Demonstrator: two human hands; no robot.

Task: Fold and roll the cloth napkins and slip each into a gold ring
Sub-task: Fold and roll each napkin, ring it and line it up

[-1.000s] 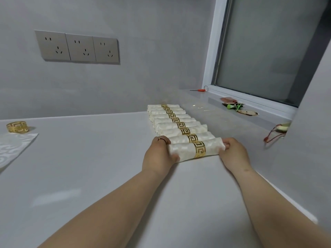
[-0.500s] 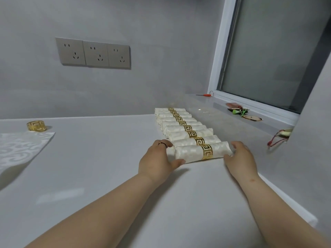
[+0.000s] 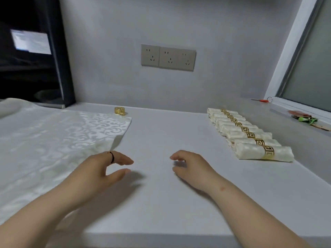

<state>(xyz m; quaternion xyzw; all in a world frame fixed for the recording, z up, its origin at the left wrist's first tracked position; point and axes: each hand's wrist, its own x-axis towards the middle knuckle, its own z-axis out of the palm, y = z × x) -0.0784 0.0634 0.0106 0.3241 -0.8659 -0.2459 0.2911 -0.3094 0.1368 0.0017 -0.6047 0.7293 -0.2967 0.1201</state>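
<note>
Between rolls. Both hands empty, well apart from each other, over the bare middle of the bench (image 3: 161,203). Left hand (image 3: 100,169): fingers loosely curled, thumb and forefinger parted, holding nothing, thin black finger band (image 3: 112,157) on it. It sits just beside the near right edge of the flat napkin. Right hand (image 3: 189,163): fingers loosely bent, nothing in it. Cannot tell if either hand touches the bench surface.

Task things: the flat white damask napkin (image 3: 53,140) lies spread on the left part of the bench, unfolded, one corner pointing toward the centre. A loose gold ring (image 3: 119,111) stands just behind that corner, close to it, contact unclear. The row of rolled napkins (image 3: 241,129) lies at right, each in a gold ring, side by side and touching. The nearest roll (image 3: 254,152) is well apart from the right hand.

Step, by my reading: the ringed rolls are done and the next napkin has not been started. The next move probably calls for the left hand to take the flat napkin by its near edge or corner, pull it to the centre and start the fold. The loose gold ring is needed only after rolling.

Background: triple wall socket (image 3: 168,58), window sill at right with small clutter.
</note>
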